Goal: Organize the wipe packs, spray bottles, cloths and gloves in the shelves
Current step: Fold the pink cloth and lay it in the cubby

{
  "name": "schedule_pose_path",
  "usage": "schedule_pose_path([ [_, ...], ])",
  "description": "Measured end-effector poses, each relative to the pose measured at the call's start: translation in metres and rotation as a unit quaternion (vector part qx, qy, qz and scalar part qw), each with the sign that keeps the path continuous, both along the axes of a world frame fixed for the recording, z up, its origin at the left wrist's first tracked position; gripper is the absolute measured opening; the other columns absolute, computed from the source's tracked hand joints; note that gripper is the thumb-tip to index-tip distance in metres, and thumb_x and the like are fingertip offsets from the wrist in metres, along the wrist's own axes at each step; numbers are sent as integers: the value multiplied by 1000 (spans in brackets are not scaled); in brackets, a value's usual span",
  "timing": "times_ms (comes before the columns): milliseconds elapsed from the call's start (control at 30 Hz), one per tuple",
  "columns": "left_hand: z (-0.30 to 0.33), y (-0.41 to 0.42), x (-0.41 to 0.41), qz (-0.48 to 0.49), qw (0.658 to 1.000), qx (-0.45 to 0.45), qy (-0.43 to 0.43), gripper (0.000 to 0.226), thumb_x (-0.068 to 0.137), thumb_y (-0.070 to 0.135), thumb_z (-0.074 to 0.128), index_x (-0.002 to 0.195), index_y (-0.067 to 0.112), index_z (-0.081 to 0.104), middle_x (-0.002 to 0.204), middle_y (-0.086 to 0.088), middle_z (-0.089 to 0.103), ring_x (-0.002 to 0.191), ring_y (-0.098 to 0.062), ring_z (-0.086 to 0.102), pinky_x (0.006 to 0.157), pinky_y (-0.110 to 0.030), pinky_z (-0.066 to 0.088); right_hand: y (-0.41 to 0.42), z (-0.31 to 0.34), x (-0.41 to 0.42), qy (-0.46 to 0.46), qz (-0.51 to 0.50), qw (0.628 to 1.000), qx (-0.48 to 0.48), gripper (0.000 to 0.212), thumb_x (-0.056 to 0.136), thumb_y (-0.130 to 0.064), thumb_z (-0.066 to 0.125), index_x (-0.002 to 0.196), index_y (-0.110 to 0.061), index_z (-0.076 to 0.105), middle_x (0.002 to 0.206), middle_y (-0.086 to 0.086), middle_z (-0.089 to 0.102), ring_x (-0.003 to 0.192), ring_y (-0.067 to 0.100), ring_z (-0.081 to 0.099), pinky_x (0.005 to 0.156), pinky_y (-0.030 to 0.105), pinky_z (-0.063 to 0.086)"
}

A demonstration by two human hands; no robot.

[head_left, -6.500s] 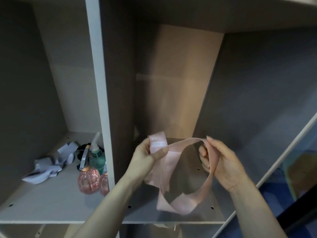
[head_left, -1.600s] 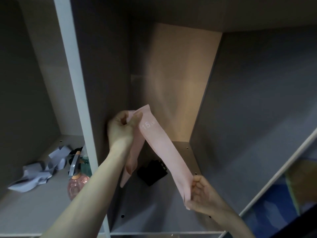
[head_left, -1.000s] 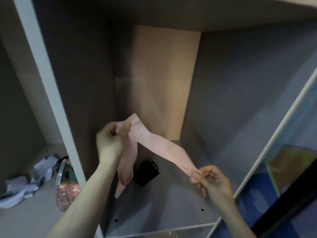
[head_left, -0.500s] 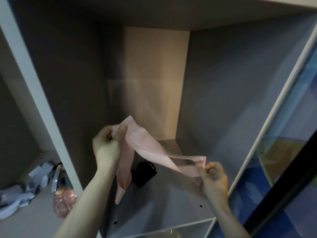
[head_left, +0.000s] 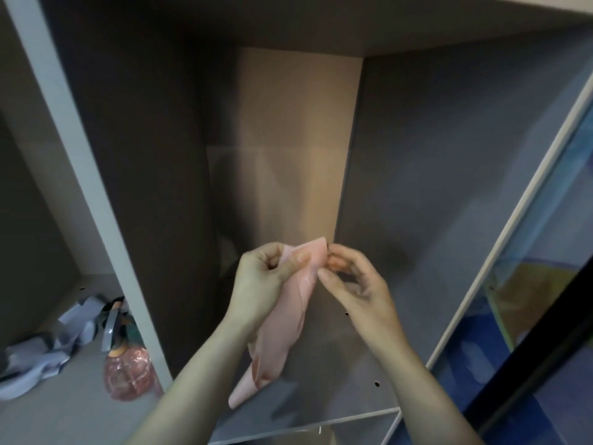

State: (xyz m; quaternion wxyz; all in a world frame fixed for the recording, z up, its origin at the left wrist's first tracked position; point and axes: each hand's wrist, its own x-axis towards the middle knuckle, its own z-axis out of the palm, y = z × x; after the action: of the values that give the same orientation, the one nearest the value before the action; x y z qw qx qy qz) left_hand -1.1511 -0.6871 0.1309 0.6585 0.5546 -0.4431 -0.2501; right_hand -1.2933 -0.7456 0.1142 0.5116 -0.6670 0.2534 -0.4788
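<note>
Leftmost, on the left shelf, a crumpled grey cloth lies near the front edge, and just right of it a pink spray bottle stands against the divider. Beyond the divider, over the right shelf, the left hand pinches the top of a pink cloth between thumb and curled fingers; the cloth hangs folded, its lower tip above the shelf's front edge. Beside it, the right hand pinches the cloth's upper corner with fingertips, its other fingers loosely curled. Both hands meet at the cloth's top, in front of the back panel.
</note>
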Motion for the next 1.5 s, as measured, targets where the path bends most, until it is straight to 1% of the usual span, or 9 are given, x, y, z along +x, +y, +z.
schedule_pose_path([
  [100,0,5,-2,-45,999,2,-16,17,77,26,72,77,9,72,68,-14,64,62,-17,52,58,-31,40,3,16,13,-33,57,996,52,39,71,-25,70,110,-21,64,90,-3,72,85,4,66,72,14,49],
  [233,-2,11,0,-44,999,-4,-6,19,83,22,68,84,3,71,84,-30,67,71,-26,60,65,-48,50,9,15,22,-97,40,990,97,9,80,-7,69,87,-10,67,82,15,71,73,14,65,64,20,52],
  [467,-3,19,1,-24,999,-7,34,21,94,19,55,97,11,74,91,-9,74,86,-19,68,81,-36,54,7,12,22,-120,-58,990,43,12,78,1,70,74,-10,67,89,0,72,74,5,64,66,16,49],
  [600,2,19,2,-77,995,-22,59,28,96,22,48,106,12,73,103,-9,73,101,-24,67,90,-36,52,7,15,17,-115,9,990,77,14,79,-1,67,72,-13,65,64,-6,65,58,4,57,54,13,44],
  [767,2,12,-4,-118,990,-35,67,29,96,19,48,109,7,71,109,-13,71,107,-30,65,96,-41,50,6,15,21,-93,6,992,83,13,79,-1,70,75,-13,66,69,0,68,65,9,61,60,18,49],
  [967,0,6,-3,-70,996,-25,44,23,94,12,53,103,7,73,102,-19,68,95,-32,66,88,-43,52,-3,14,15,-119,5,987,109,36,74,3,71,104,-15,63,74,0,70,70,12,66,65,22,54],
  [1167,1,7,-4,-77,996,-21,30,21,91,13,57,102,6,73,96,-9,74,89,-17,68,82,-29,55,-7,16,11,-40,-10,999,30,7,77,-6,72,77,-12,70,76,5,69,71,11,62,68,23,50],
  [1367,-12,4,2,-73,994,-46,61,29,78,24,73,92,2,62,84,-11,64,80,-17,59,77,-33,49,-8,21,17,-77,-28,997,11,18,82,-9,70,71,-11,56,68,7,58,64,12,50,56,23,41],
  [1500,-42,-3,8,-56,997,60,-10,45,69,24,80,105,13,56,88,-5,66,78,-12,63,73,-24,54,-12,37,21,-115,-38,993,7,19,84,-9,67,73,-15,52,57,-7,59,55,5,47,51,19,38],
])
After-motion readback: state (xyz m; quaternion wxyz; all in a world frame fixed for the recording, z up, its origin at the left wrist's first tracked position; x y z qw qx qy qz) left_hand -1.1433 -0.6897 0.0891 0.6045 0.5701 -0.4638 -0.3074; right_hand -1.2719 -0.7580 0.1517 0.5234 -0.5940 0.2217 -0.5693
